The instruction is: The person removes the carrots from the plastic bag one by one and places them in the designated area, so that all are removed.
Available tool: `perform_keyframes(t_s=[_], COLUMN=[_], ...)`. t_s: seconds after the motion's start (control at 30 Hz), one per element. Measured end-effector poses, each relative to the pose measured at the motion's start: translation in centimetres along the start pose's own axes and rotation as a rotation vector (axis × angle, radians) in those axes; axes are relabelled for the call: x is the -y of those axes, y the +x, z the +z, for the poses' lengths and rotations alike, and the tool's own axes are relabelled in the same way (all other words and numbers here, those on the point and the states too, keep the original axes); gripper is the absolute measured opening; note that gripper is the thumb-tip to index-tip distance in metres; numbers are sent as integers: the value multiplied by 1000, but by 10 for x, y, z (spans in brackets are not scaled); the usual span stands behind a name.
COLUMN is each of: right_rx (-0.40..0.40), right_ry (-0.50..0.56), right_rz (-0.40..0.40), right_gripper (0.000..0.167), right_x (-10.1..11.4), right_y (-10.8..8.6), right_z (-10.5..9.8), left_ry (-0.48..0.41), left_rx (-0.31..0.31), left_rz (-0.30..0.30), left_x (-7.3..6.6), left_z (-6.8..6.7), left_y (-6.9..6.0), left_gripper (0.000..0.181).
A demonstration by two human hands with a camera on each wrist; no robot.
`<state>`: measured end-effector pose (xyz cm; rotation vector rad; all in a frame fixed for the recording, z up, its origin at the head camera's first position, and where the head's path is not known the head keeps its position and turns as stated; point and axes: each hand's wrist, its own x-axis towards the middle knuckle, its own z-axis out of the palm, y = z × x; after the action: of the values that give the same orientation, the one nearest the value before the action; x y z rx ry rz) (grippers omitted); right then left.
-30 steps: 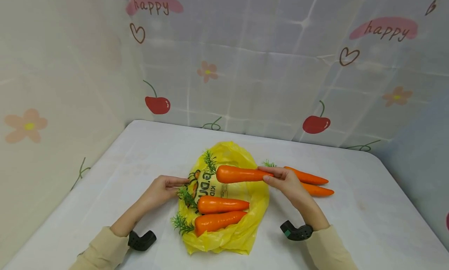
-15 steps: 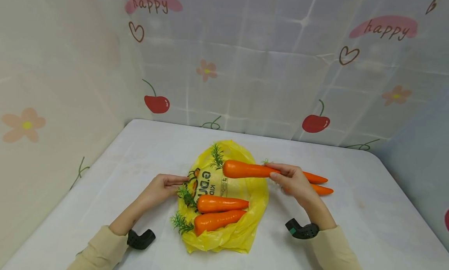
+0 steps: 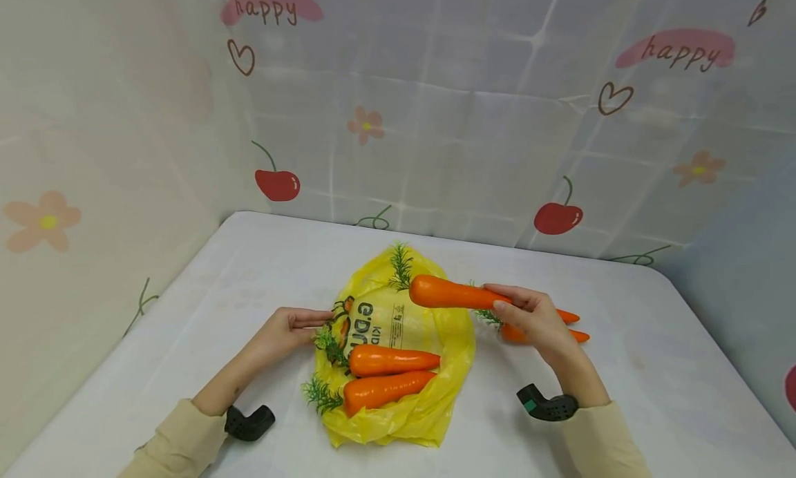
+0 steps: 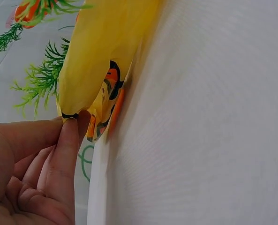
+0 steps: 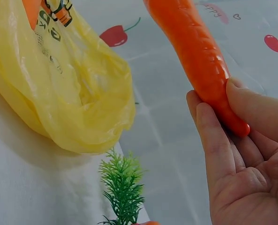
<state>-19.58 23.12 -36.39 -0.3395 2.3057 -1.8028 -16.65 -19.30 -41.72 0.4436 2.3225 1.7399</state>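
Place — booth-like tabletop area | white table point(image 3: 659, 374) | cherry-print backdrop point(image 3: 460, 150) — behind and beside

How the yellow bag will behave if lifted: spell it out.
The yellow bag is probably floppy and light: its film looks thin and creases near the left hand pinching its edge. It would likely sag toward the near side, where two carrots lie.

Soft, diffuse light leaves glints on the two lower carrots point(image 3: 394, 361) between the left hand point(image 3: 287, 334) and right hand point(image 3: 536, 320), faint shadows on the white tabletop point(image 3: 653, 374), and dimmer wrist views.
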Motion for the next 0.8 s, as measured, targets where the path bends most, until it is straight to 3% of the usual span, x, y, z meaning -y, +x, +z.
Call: perform_keyframes(t_s=[0.43, 0.8], right_rx=[-30, -32], right_ry=[-2, 41], right_rz=[-63, -78], right_gripper=[38, 33], right_x=[2, 1], right_y=[-5, -19], right_z=[-18, -35], left_ry=[-50, -69], left_rx=[8, -42], left_rz=[-27, -72], left_x=[-2, 0], left_z=[-1, -1], left_y=[-1, 1], left_gripper=[36, 34])
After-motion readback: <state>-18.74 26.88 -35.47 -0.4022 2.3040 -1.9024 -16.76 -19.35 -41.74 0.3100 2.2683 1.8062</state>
